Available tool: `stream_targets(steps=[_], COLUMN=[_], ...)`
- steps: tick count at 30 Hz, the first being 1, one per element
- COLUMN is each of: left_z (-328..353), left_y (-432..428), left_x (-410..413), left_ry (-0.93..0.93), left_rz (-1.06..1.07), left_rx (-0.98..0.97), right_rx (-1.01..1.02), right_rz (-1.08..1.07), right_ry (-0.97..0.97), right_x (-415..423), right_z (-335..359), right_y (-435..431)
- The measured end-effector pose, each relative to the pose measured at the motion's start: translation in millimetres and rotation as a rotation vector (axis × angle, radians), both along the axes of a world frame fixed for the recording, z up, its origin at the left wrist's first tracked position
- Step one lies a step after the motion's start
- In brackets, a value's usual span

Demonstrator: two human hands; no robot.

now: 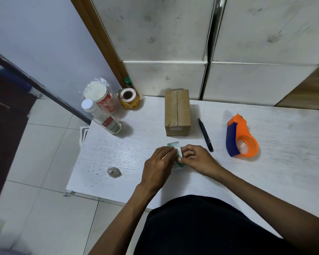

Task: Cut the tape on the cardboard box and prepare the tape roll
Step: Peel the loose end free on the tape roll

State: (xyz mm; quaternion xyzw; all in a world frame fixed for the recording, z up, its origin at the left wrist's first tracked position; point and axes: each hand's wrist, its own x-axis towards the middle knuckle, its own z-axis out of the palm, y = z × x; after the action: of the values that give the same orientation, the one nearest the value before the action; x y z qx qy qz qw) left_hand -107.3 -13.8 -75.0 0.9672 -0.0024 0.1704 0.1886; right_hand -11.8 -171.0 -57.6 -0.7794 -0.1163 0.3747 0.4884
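Note:
A small brown cardboard box [177,112] stands on the white table [274,172], its top seam taped along the middle. In front of it, both hands meet over a tape roll [178,152] with a green core and a pale wrapper. My left hand [159,165] grips the roll from the left. My right hand [195,159] pinches its right side, fingertips on the wrapper edge. Most of the roll is hidden by the fingers. A black pen-shaped cutter [205,135] lies right of the box. An orange and blue tape dispenser [240,138] sits farther right, with no roll in it.
A clear bottle [101,116], a white-lidded jar in plastic [100,97] and a yellow label roll [128,98] stand at the table's far left corner. A crumpled tape scrap [114,172] lies near the left edge. White cabinets [166,78] rise behind the table.

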Motion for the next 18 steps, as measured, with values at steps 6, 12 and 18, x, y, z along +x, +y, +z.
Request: stream_targets(steps=[6,12,18], left_z=[11,34,87], left_y=[-5,-7,-10], left_x=[8,10,10], left_ry=[0.074,-0.025,-0.274], left_rz=[0.097,0.205,0.112], left_rx=[-0.136,-0.368,-0.205], right_rx=[0.017,0.182,0.318], right_rz=[0.004,-0.074,-0.127], right_ry=[-0.030,-0.073,-0.203], right_x=[-1,-9,-10], right_z=[-1,11,61], right_y=[4,4,6])
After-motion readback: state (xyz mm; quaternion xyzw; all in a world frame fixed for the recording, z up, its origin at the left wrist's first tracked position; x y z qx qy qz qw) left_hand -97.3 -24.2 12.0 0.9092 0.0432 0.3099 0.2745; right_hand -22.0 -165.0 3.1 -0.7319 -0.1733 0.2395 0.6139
